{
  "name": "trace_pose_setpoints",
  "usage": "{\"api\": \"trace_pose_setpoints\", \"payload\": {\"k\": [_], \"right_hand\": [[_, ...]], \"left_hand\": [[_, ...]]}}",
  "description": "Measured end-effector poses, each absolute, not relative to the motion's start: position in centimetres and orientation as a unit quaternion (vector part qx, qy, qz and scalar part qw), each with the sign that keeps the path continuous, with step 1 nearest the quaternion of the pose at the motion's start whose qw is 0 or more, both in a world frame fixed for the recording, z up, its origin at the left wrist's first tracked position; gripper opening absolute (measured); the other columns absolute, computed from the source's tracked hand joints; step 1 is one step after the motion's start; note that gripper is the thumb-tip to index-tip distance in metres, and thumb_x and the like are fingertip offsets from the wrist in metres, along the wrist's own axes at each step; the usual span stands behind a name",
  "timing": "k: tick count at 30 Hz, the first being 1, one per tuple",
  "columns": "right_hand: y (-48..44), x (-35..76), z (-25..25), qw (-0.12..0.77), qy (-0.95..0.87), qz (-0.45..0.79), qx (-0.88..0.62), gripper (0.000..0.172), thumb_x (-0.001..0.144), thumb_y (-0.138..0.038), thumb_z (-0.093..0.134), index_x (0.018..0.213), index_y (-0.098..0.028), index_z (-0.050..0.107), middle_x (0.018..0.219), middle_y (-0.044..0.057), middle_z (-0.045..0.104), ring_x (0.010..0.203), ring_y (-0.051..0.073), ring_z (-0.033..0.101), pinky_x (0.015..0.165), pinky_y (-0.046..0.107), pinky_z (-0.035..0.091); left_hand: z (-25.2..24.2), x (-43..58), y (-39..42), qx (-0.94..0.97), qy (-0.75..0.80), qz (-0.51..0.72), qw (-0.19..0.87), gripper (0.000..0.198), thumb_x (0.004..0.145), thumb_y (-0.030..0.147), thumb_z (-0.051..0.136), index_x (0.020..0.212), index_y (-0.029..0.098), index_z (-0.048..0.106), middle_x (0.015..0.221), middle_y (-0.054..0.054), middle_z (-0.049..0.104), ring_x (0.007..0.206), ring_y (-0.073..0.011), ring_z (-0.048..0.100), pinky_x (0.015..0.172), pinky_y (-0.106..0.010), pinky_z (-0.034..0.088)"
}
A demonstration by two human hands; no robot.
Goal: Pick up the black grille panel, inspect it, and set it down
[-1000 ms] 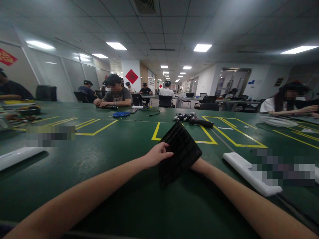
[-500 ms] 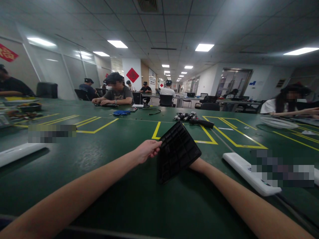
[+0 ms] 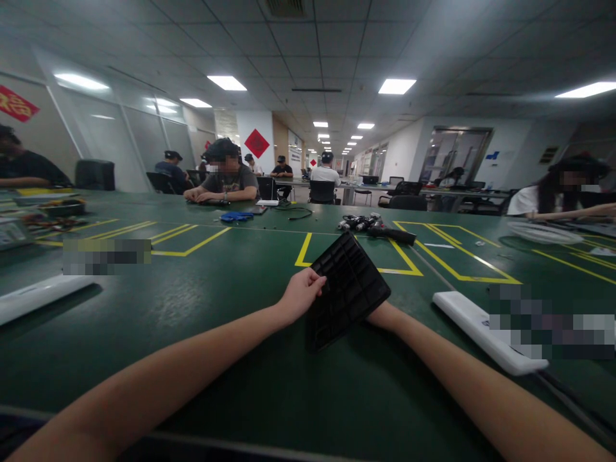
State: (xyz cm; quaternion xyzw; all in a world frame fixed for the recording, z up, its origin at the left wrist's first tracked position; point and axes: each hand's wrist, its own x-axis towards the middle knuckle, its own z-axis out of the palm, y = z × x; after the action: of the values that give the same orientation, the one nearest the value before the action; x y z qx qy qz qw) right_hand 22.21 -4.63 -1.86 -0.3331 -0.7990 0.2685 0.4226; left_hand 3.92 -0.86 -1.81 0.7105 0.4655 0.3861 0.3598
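Fingers [image 3: 316, 281] of your left hand [image 3: 299, 298] pinch the left edge of the black tray [image 3: 349, 289], held tilted above the worktop [image 3: 192, 289] just this side of the yellow box [image 3: 303, 251]. Your right hand [image 3: 379, 315], mostly hidden behind the tray, probably supports it; you cannot tell its grip.

Both forearms extended, left hand [image 3: 299, 296] fingers curled.

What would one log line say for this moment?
left hand: grips black tray edge | right hand: behind tray, grip unseen | black tray: tilted over green table
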Motion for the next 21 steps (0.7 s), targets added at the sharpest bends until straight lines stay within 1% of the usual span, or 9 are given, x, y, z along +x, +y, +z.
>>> {"api": "trace_pose_setpoints", "payload": {"k": [4,7,10,12,14,16,18,21], "right_hand": [[-4.2,22.5,-2.5,0.399,-0.828,0.213,-0.332,0.027,0.080,-0.026,0.047,0.101,-0.024,0.064,0.120,0.003,0.059,0.115,0.024,0.049,0.104,0.041,0.033],[-4.2,22.6,-2.7,0.393,-0.826,0.209,-0.347,0.027,0.080,-0.024,0.048,0.101,-0.023,0.064,0.117,0.003,0.061,0.113,0.023,0.051,0.103,0.040,0.034],[-4.3,22.6,-2.7,0.406,-0.817,0.210,-0.351,0.028,0.081,-0.026,0.050,0.105,-0.023,0.063,0.118,0.003,0.060,0.113,0.023,0.051,0.103,0.040,0.034],[-4.3,22.5,-2.8,0.407,-0.823,0.200,-0.343,0.030,0.082,-0.028,0.048,0.108,-0.022,0.061,0.120,0.005,0.058,0.112,0.023,0.052,0.102,0.041,0.034],[-4.1,22.5,-2.9,0.399,-0.835,0.185,-0.331,0.032,0.084,-0.031,0.045,0.111,-0.022,0.060,0.122,0.006,0.057,0.112,0.023,0.051,0.102,0.041,0.035],[-3.9,22.6,-3.1,0.388,-0.848,0.171,-0.318,0.036,0.085,-0.035,0.043,0.114,-0.021,0.058,0.124,0.007,0.055,0.117,0.023,0.048,0.103,0.042,0.034],[-3.7,22.8,-3.3,0.382,-0.855,0.162,-0.310,0.039,0.086,-0.038,0.041,0.118,-0.021,0.055,0.128,0.008,0.052,0.121,0.023,0.044,0.104,0.043,0.033],[-3.5,22.8,-3.5,0.387,-0.855,0.151,-0.311,0.042,0.087,-0.040,0.039,0.123,-0.021,0.051,0.131,0.009,0.049,0.121,0.023,0.043,0.104,0.043,0.032]], "left_hand": [[-2.0,4.0,-1.4,0.769,0.468,0.379,0.216,0.018,0.081,0.033,0.047,0.068,0.019,0.048,0.061,0.000,0.055,0.057,-0.0140,0.050,0.055,-0.027,0.036],[-1.8,3.7,-2.2,0.804,0.439,0.371,0.156,0.017,0.083,0.029,0.043,0.072,0.019,0.051,0.069,-0.003,0.057,0.065,-0.0159,0.052,0.060,-0.028,0.036],[-1.6,3.2,-2.4,0.826,0.408,0.354,0.161,0.015,0.083,0.026,0.041,0.077,0.019,0.054,0.073,-0.004,0.058,0.067,-0.0158,0.052,0.062,-0.028,0.037],[-1.6,3.0,-2.0,0.828,0.403,0.345,0.182,0.014,0.082,0.027,0.044,0.076,0.018,0.053,0.070,-0.002,0.056,0.064,-0.0147,0.051,0.059,-0.027,0.036],[-1.6,2.9,-1.4,0.821,0.413,0.342,0.197,0.019,0.081,0.032,0.046,0.070,0.018,0.051,0.063,0.000,0.052,0.059,-0.0133,0.048,0.055,-0.025,0.034],[-1.6,2.9,-0.9,0.817,0.423,0.341,0.193,0.026,0.081,0.039,0.045,0.066,0.018,0.048,0.059,0.002,0.048,0.055,-0.0122,0.045,0.052,-0.024,0.032],[-1.5,3.0,-0.8,0.819,0.425,0.338,0.184,0.030,0.081,0.042,0.044,0.065,0.017,0.048,0.057,0.003,0.046,0.054,-0.0116,0.043,0.050,-0.023,0.030],[-0.9,3.0,-1.2,0.825,0.415,0.331,0.195,0.021,0.080,0.035,0.045,0.069,0.017,0.050,0.060,0.002,0.049,0.055,-0.0111,0.044,0.051,-0.023,0.032]]}}
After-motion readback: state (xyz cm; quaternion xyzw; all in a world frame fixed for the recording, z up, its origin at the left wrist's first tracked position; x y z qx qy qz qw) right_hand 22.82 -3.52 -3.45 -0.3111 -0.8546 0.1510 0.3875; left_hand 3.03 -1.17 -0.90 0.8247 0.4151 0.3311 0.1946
